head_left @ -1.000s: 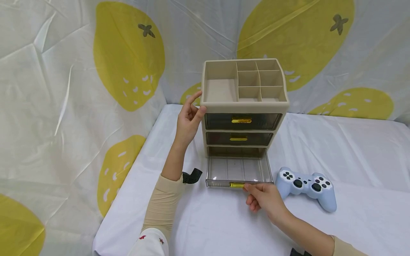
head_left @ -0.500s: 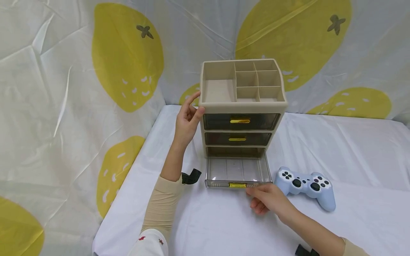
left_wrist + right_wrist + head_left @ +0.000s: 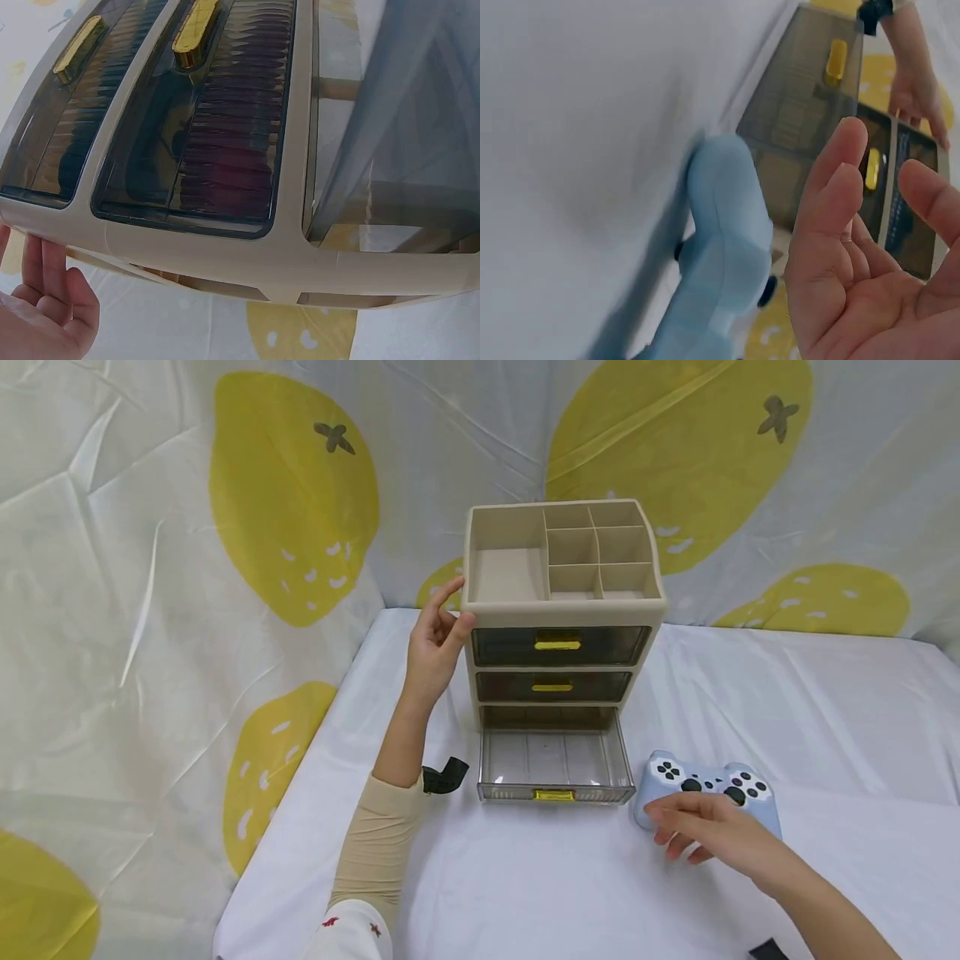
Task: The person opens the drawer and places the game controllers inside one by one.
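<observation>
A beige desktop organizer stands on the white cloth, its divided top bare. The bottom clear drawer is pulled out and holds nothing; the two dark drawers above it are closed. My left hand touches the organizer's upper left side with fingers and thumb; in the left wrist view its fingers rest at the side edge. My right hand hovers over a light blue game controller, partly covering it. In the right wrist view the fingers are loosely bent, holding nothing, beside the controller.
A white curtain with yellow lemon prints hangs behind and to the left. The white-covered table stretches to the right of the organizer. Black wrist straps show on both arms.
My right hand has let go of the bottom drawer's gold handle and moved right, over the controller. The drawer stays pulled out, and my left hand keeps its place on the organizer.
</observation>
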The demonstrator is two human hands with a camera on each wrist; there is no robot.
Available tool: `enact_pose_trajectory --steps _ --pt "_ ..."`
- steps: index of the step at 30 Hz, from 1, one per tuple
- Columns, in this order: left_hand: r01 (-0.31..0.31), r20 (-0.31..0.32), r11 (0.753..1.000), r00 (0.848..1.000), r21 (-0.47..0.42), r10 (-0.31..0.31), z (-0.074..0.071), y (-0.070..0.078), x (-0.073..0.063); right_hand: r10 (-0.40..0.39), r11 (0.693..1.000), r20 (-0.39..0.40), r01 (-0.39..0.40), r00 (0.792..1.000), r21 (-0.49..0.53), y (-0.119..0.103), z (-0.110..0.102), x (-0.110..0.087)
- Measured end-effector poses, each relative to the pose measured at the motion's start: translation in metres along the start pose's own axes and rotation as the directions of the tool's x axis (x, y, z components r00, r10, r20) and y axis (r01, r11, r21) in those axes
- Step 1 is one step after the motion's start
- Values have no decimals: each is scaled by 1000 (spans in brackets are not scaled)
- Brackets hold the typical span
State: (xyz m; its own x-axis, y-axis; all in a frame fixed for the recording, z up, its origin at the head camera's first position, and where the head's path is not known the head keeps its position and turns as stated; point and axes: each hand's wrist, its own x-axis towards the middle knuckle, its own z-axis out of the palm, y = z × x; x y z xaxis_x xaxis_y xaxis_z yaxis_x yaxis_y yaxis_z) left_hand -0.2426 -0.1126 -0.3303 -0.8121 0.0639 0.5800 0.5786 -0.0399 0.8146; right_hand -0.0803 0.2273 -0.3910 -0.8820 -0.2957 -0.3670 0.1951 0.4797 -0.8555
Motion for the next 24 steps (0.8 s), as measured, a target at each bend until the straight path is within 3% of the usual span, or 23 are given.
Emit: enact_pose_trajectory --steps 5,10,12,17,20,24 --pt "-3 1 1000 1000 -11 3 3 18 -3 13 999 -95 -18 995 -48 8 -27 -14" --pt "-5 2 1000 1000 -9 5 3 19 -4 27 997 -192 -39 981 -62 20 -52 -23" --pt "-5 3 1000 1000 -8 5 3 19 -4 -1 998 -214 -12 977 -56 27 -63 -25" --pt "-9 1 1000 1000 -15 9 0 1 0 -61 998 -230 65 971 12 46 -87 -27" --pt "-9 -3 1000 1000 -10 9 -1 -9 1 -34 997 -247 51 968 66 55 -98 -26" --pt "-18 -7 1000 1000 4 18 -1 -13 1 53 994 -277 -23 959 110 67 -108 -23"
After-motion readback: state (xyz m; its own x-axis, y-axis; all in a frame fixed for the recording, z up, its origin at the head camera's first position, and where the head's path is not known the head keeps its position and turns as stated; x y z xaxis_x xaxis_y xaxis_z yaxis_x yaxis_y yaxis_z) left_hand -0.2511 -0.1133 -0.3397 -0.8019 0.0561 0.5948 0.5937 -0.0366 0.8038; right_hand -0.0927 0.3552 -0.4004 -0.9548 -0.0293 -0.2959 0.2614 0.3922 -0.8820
